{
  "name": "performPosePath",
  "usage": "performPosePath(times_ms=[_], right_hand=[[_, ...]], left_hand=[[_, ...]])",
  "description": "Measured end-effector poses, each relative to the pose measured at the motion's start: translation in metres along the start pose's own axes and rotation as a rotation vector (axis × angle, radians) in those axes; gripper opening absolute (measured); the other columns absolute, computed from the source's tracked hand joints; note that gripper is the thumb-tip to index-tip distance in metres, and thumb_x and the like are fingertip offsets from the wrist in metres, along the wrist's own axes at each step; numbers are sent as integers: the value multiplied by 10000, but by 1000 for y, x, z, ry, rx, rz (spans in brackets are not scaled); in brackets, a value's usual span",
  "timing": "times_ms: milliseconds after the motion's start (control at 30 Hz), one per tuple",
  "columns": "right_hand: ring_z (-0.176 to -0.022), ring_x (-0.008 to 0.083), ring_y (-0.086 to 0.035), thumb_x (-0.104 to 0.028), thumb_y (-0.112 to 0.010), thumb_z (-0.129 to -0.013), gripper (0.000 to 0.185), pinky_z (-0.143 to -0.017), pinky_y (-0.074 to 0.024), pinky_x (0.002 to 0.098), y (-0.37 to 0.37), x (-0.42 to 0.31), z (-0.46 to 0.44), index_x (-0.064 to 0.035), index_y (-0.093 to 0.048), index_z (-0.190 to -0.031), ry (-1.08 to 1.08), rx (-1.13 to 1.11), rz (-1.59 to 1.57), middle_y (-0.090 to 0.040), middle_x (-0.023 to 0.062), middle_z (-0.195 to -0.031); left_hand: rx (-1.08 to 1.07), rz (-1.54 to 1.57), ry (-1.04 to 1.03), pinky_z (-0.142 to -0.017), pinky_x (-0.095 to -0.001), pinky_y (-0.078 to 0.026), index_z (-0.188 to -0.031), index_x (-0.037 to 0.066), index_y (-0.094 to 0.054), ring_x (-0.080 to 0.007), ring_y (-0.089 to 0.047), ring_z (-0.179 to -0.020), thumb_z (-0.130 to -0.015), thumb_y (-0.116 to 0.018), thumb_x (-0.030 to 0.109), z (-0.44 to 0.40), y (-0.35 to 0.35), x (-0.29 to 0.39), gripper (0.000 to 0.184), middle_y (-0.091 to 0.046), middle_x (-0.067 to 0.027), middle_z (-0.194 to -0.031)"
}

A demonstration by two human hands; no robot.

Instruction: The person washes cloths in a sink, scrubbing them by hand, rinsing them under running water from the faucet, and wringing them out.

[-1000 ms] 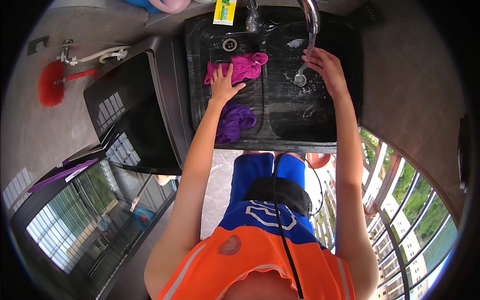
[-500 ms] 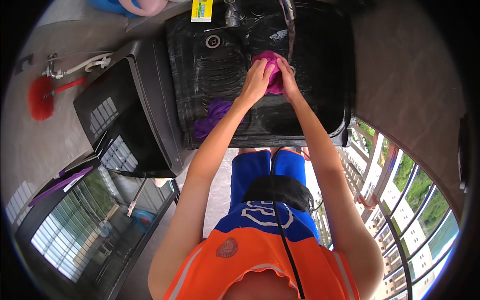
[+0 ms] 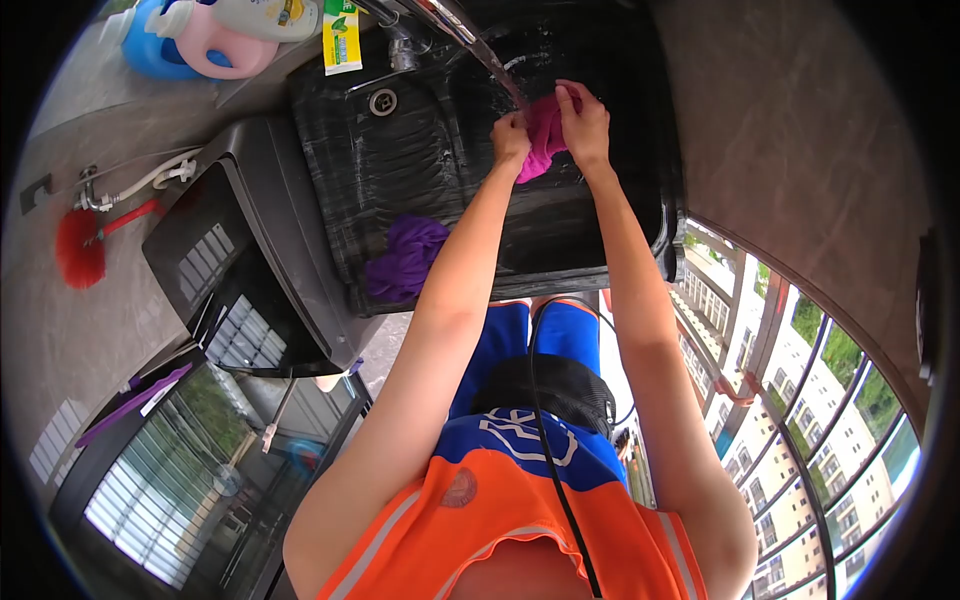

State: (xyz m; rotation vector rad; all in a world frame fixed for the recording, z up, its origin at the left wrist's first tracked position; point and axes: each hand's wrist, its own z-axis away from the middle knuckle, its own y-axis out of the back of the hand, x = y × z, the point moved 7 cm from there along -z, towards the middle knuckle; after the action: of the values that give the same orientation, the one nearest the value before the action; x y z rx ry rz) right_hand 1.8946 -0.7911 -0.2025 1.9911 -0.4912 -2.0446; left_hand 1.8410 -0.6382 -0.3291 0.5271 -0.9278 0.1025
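A wet magenta cloth is stretched between my two hands over the basin of the black sink. My left hand is closed round its left edge. At its upper right, my right hand grips the cloth with the fingers curled over it. A stream of water from the faucet falls close to my left hand, at the cloth's left side. On the sink's ribbed side, left of my left forearm, lies a crumpled purple cloth.
A yellow-and-green packet stands at the sink's back edge, near a second tap. Detergent bottles sit at the upper left. A dark glossy appliance adjoins the sink's left side. A red brush hangs on the wall.
The magenta cloth has gone from a bunched ball between my hands to a spread piece, my hands now farther apart. The camera view has shifted, showing more of the bottles.
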Motion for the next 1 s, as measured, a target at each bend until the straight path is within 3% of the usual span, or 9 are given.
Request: performPosePath(times_ms=[100,167,333,467,567,733,800,900,1000], right_hand=[[-906,333,-655,-297,-644,-837,274,-776,-521,396,-30,-16,-3,-96,-665,-1022,-19,-143,174,-684,160,-906],[-913,365,-640,-339,-649,-813,355,-810,-508,429,-63,-17,-6,-84,-645,-1060,-101,-489,407,-672,184,-952],[-856,365,-643,-275,-611,-841,296,-789,-508,433,-85,-32,-18,-74,-637,-1057,86,-434,497,-667,187,-908],[-939,372,-630,-190,-587,-870,236,-841,-493,421,-32,-33,-11,-60,-610,-1065,-108,-175,109,-663,206,-932],[-695,152,-598,-91,-651,-846,307,-678,-503,293,14,-16,1,-21,-575,-1136,-188,-2,-143,-637,92,-800],[-879,171,-631,10,-665,-802,642,-604,-564,269,67,-10,7,-36,-347,-1359,-361,-250,-483,-612,136,-1127],[-944,229,-638,13,-613,-830,588,-691,-555,344,88,2,-4,-19,-355,-1358,-187,-254,-210,-638,166,-1103],[-993,345,-621,-9,-537,-869,498,-774,-522,426,114,25,-10,0,-375,-1340,-14,-175,328,-637,239,-1056],[-1006,438,-576,-39,-474,-895,416,-824,-476,488,123,40,-8,1,-419,-1305,-67,-108,638,-612,302,-1021]], left_hand=[[-178,221,190,-836,-384,-467,-1198,93,-597,-228,-610,-1048,-973,-400,437,6,-23,-22,456,-651,-86,-1136],[-484,534,496,-1027,-652,-255,-1430,149,-297,-325,-357,-1323,-936,-230,631,37,-44,-28,694,-365,-104,-1458],[-410,1012,862,-1059,-593,-279,-1374,133,-387,-329,-389,-1291,-927,-255,626,68,-57,-36,679,-423,-114,-1401],[-367,1843,690,-1063,-555,-320,-1383,77,-355,-355,-383,-1294,-892,-233,650,39,-61,-29,765,-419,-155,-1389],[-257,1983,315,-1040,-550,-356,-1338,75,-430,-356,-433,-1255,-906,-223,627,1,-47,-34,731,-451,-165,-1363],[-446,1425,356,-940,-444,-447,-1161,54,-580,-257,-571,-1061,-946,-453,440,-6,-45,-11,460,-616,-102,-1147],[-320,824,270,-798,-333,-490,-1076,27,-624,-173,-620,-833,-880,-657,189,-10,-42,-19,256,-660,-57,-978],[-124,358,13,-766,-300,-483,-1068,37,-629,-150,-621,-803,-881,-651,154,-12,-13,-3,221,-651,-53,-953],[-78,654,-73,-798,-291,-467,-1019,34,-621,-136,-611,-848,-894,-595,84,-7,9,9,138,-646,-37,-933]])
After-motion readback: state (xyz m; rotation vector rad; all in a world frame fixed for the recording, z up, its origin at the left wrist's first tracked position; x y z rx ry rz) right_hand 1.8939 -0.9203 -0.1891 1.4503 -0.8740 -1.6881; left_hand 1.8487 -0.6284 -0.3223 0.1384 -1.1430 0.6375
